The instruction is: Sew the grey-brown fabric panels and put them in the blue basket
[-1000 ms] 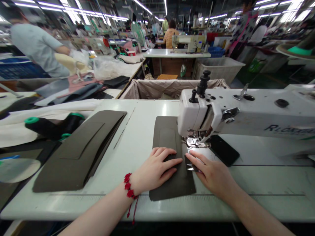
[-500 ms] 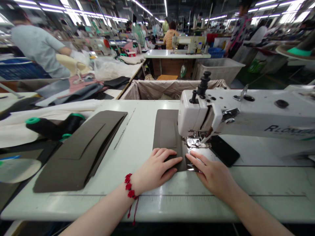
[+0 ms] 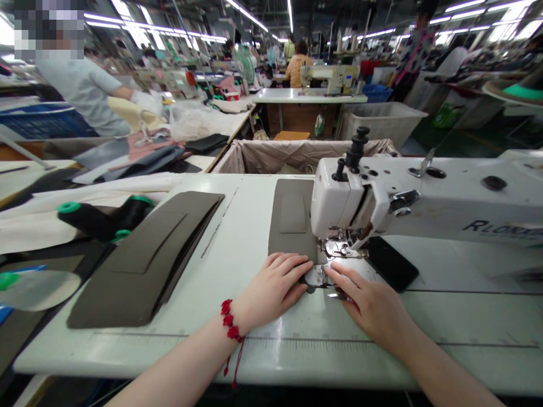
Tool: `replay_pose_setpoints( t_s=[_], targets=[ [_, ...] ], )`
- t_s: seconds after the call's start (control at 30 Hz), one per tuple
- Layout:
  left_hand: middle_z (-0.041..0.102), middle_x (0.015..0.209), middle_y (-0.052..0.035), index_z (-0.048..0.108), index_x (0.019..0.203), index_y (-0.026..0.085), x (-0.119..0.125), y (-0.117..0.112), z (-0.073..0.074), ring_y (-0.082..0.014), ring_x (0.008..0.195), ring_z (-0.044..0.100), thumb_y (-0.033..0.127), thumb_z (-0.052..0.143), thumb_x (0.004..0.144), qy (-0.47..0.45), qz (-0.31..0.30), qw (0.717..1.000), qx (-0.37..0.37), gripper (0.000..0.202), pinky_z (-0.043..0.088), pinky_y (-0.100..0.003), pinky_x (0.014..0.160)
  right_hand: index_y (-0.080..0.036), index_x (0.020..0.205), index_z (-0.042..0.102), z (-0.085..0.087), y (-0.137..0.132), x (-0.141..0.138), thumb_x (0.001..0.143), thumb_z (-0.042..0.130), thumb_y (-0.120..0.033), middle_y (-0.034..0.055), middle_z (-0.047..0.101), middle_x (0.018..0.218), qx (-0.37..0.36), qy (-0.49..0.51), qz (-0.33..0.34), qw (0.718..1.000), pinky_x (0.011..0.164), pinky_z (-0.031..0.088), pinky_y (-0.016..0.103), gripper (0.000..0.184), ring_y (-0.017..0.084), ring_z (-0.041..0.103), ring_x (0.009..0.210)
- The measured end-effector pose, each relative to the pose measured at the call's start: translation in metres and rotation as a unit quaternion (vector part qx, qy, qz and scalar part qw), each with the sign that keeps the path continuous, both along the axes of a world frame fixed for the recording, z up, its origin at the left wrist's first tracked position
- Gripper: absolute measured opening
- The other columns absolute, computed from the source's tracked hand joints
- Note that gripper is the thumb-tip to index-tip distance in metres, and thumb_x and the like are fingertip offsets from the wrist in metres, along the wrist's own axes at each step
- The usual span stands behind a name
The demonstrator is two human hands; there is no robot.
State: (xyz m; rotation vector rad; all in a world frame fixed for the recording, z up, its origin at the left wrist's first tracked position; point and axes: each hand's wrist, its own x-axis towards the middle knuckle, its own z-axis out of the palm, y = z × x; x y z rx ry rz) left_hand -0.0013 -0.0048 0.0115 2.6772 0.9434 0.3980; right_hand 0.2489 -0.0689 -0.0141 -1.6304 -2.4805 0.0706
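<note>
My left hand (image 3: 278, 285) lies with fingers outstretched on the near end of a grey-brown panel (image 3: 292, 246), beside the machine bed. A smaller rectangular patch (image 3: 293, 213) lies on that panel, whose right side passes under the sewing machine head (image 3: 339, 198). My right hand (image 3: 371, 302) rests its fingertips on the metal bed just in front of the presser foot (image 3: 339, 247). From between its thumb and fingers juts the pointed metal blade of what look like thread snips (image 3: 334, 295); their handle is hidden under the hand.
A stack of similar grey-brown panels (image 3: 148, 263) lies on the left of the table. Black thread cones (image 3: 91, 219) lie beyond it. Behind the machine bed rests a dark phone (image 3: 392, 264). A cloth-lined bin (image 3: 271, 157) stands past the table's far edge. Co-workers sit farther off.
The panel has slid away from me along the machine, baring more of the metal bed between my hands. My hands keep nearly the same place. The whole view has shifted slightly.
</note>
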Motion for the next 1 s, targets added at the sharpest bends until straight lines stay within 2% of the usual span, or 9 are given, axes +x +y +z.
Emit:
replay_pose_setpoints(
  t_s=[0.13, 0.4, 0.57, 0.83, 1.0],
  targets=[
    [0.043, 0.146, -0.0049, 0.04, 0.142, 0.027, -0.0002, 0.003, -0.0057, -0.0236, 0.138, 0.035, 0.036, 0.048, 0.097, 0.011, 0.009, 1.0, 0.009, 0.046, 0.027, -0.048, 0.116, -0.03, 0.147, 0.037, 0.0007, 0.0002, -0.0004, 0.088, 0.048, -0.016, 0.002, 0.039, 0.151, -0.01, 0.006, 0.0, 1.0, 0.074, 0.056, 0.034, 0.061, 0.02, 0.067, 0.088],
    [0.036, 0.152, -0.006, 0.036, 0.145, 0.027, 0.0014, 0.0043, -0.0067, -0.0245, 0.143, 0.028, 0.039, 0.044, 0.098, 0.02, 0.014, 1.0, 0.017, 0.048, 0.023, -0.05, 0.118, -0.03, 0.147, 0.037, 0.0007, 0.0007, 0.0005, 0.088, 0.048, -0.016, 0.0026, 0.04, 0.15, -0.008, 0.016, 0.004, 1.0, 0.076, 0.056, 0.034, 0.061, 0.02, 0.067, 0.09],
    [0.035, 0.152, -0.0047, 0.035, 0.145, 0.028, 0.0014, 0.0046, -0.0067, -0.0231, 0.143, 0.026, 0.04, 0.043, 0.099, 0.028, 0.015, 0.999, 0.012, 0.049, 0.022, -0.049, 0.118, -0.029, 0.146, 0.037, 0.001, 0.0005, -0.0005, 0.088, 0.048, -0.015, 0.002, 0.04, 0.15, -0.014, 0.015, 0.001, 1.0, 0.078, 0.056, 0.035, 0.061, 0.02, 0.067, 0.092],
    [0.034, 0.153, -0.0064, 0.036, 0.145, 0.028, 0.0008, 0.0034, -0.0074, -0.0246, 0.143, 0.026, 0.039, 0.044, 0.098, 0.017, 0.018, 0.999, 0.023, 0.049, 0.022, -0.051, 0.118, -0.03, 0.145, 0.039, -0.0004, -0.0002, -0.0003, 0.089, 0.047, -0.017, 0.0034, 0.042, 0.149, 0.0, 0.023, 0.002, 1.0, 0.074, 0.056, 0.034, 0.058, 0.02, 0.067, 0.09],
    [0.032, 0.154, -0.004, 0.034, 0.145, 0.028, 0.0005, 0.0029, -0.0063, -0.0232, 0.145, 0.022, 0.04, 0.043, 0.099, 0.029, 0.02, 0.999, 0.014, 0.049, 0.019, -0.051, 0.119, -0.03, 0.145, 0.039, 0.0007, 0.0008, -0.0004, 0.089, 0.047, -0.016, 0.003, 0.042, 0.149, -0.003, 0.025, 0.002, 1.0, 0.074, 0.056, 0.033, 0.058, 0.02, 0.067, 0.091]
  ],
)
